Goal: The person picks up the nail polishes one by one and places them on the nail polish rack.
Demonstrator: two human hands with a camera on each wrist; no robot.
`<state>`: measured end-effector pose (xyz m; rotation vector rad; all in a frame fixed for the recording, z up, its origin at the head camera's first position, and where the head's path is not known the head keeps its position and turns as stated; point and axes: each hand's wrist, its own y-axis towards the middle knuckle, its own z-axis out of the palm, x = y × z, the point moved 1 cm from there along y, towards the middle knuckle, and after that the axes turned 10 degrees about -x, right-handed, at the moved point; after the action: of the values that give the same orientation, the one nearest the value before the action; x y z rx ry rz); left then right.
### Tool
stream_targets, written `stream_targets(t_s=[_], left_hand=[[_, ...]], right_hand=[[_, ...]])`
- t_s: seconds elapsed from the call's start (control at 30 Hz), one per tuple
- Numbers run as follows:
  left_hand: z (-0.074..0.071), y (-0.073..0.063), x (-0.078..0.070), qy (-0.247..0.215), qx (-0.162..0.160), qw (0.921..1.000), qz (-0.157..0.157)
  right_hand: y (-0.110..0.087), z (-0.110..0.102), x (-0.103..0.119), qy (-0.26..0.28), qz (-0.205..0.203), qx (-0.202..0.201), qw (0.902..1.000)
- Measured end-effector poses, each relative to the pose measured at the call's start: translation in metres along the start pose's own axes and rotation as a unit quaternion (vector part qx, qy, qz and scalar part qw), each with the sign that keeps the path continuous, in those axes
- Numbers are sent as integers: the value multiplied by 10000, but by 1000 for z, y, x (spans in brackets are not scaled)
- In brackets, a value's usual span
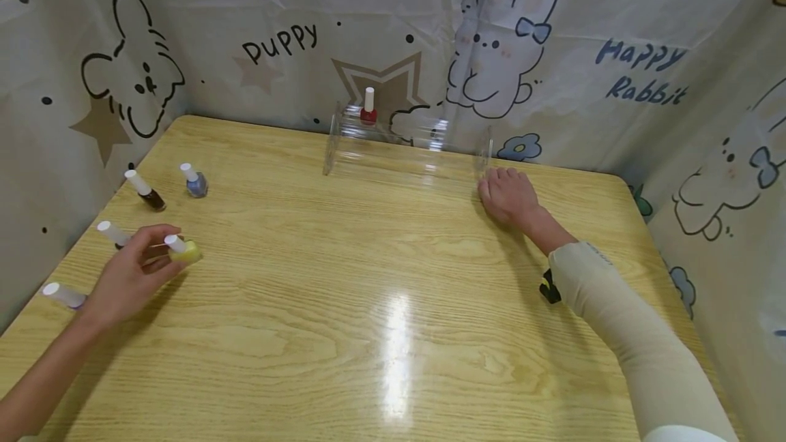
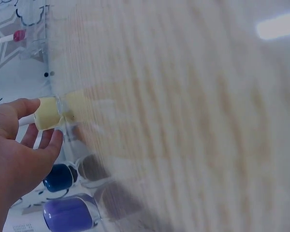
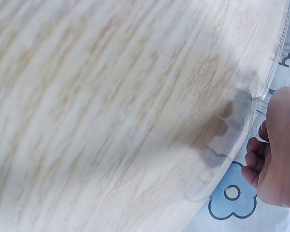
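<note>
My left hand (image 1: 132, 275) pinches a bottle of yellow nail polish (image 1: 192, 253) between thumb and fingers. In the left wrist view that yellow bottle (image 2: 47, 113) is low over the tabletop, its white cap toward the palm. At the back, a clear acrylic rack (image 1: 405, 152) bears a red nail polish bottle (image 1: 368, 114) on its upper tier. My right hand (image 1: 508, 195) grips the rack's right end with curled fingers; the exact contact is partly hidden in the right wrist view, where the hand (image 3: 282, 150) covers it.
Along the table's left edge stand a dark brown polish (image 1: 152, 199), a grey-blue one (image 1: 196, 184), a dark teal one (image 2: 60, 177) and a purple one (image 2: 70, 213). A small black object (image 1: 550, 287) lies by the right forearm. Printed curtain (image 1: 381, 19) hangs behind the wooden table (image 1: 295, 333).
</note>
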<state>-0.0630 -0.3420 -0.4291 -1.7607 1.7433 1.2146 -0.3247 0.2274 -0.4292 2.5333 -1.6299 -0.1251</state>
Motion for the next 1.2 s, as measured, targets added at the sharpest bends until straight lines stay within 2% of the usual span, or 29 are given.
stream_targets(t_s=[0.13, 0.5, 0.7, 0.97, 1.2], left_hand=[[4, 3, -3, 74, 84, 9999, 47], [10, 6, -5, 387, -16, 9992, 65], [13, 8, -8, 332, -2, 9994, -19], [26, 16, -24, 35, -58, 10000, 13], [37, 29, -42, -84, 142, 9999, 1]], right_hand=[[-1, -2, 1, 48, -20, -49, 10000], [0, 0, 1, 0, -37, -131, 9999], [-1, 0, 1, 23, -45, -84, 10000], [-1, 0, 0, 100, 3, -64, 9999], [-1, -1, 0, 102, -21, -130, 9999]])
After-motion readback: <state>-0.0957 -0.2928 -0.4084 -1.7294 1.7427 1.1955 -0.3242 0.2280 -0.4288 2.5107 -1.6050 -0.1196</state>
